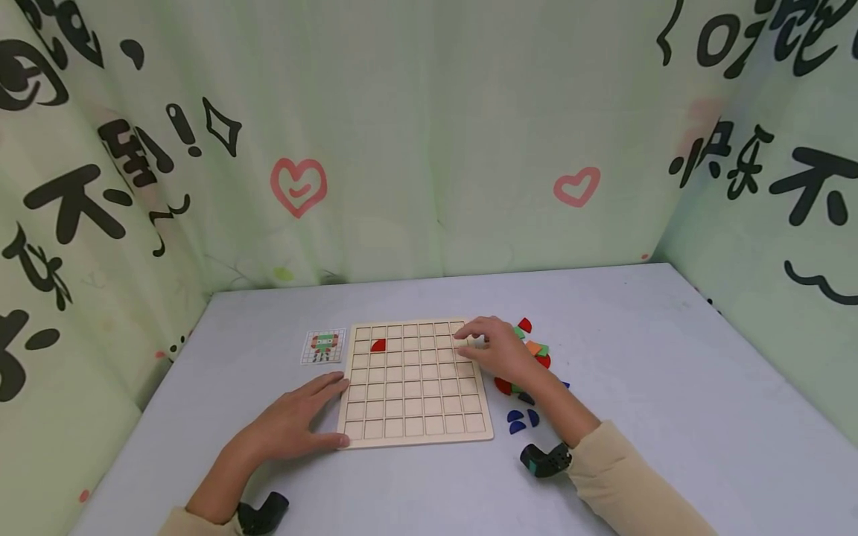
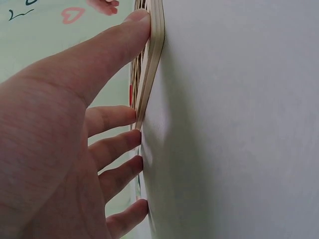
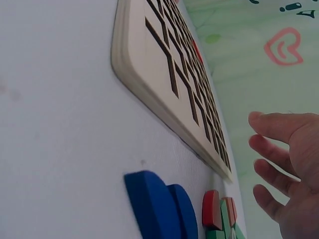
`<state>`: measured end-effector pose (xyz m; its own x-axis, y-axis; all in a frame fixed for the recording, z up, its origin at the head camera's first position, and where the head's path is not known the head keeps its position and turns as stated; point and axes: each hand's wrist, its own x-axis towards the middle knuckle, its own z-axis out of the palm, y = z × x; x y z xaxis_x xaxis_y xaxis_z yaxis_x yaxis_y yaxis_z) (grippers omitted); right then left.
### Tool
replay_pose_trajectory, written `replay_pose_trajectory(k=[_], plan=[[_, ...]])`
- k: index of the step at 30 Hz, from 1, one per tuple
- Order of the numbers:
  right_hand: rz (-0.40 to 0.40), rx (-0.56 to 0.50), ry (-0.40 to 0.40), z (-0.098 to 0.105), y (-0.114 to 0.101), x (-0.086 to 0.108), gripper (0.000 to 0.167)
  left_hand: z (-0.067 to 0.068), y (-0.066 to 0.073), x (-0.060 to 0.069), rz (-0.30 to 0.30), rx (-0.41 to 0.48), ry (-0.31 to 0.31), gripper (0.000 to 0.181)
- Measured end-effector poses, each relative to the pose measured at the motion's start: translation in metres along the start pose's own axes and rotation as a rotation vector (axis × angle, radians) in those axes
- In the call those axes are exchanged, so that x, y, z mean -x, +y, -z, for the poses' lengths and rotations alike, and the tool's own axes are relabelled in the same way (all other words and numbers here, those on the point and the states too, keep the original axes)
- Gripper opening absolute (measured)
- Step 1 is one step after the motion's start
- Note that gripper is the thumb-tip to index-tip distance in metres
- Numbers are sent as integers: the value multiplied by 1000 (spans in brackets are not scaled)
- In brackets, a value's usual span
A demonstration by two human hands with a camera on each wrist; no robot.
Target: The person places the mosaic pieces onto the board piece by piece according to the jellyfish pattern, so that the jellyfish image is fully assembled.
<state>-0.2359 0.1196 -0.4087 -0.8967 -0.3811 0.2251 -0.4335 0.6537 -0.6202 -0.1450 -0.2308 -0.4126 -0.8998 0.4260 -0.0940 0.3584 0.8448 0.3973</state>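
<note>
A wooden grid board [image 1: 415, 387] lies on the table with one red quarter-round piece [image 1: 378, 345] in a cell near its upper left. My left hand [image 1: 295, 420] rests at the board's left side, thumb on the front corner and fingers spread along the edge; the left wrist view shows the thumb [image 2: 117, 52] touching the rim. Over the board's upper right corner hovers my right hand [image 1: 499, 350], its thumb and forefinger apart. The right wrist view shows nothing between those fingers [image 3: 276, 127]. A printed pattern card [image 1: 325, 347] with a small figure lies left of the board.
Right of the board, red, green and orange pieces [image 1: 543, 361] lie in a loose pile, partly hidden by the right forearm. Several blue half-round pieces [image 1: 515, 427] are nearer the front. A printed curtain [image 1: 429, 149] encloses the table [image 1: 670, 372] at the back and sides.
</note>
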Motion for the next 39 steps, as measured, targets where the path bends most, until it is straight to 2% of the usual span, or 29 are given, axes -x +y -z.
replay_pose_trajectory(k=[5,17,28,35,39], plan=[[-14,-22,-3,6,3,5,23,0,0,0,-4,1,3,88],[-79,30,40,27,16,18,25,2,1,0,-17,-7,4,88],[-131,67,43,41,29,32,24,3,2,3,-47,-32,1,104],[-183,107,29,45,40,41,24,2,2,1,-29,-54,4,104],[-173,129,20,50,44,46,23,1,2,-1,-15,-69,7,106]])
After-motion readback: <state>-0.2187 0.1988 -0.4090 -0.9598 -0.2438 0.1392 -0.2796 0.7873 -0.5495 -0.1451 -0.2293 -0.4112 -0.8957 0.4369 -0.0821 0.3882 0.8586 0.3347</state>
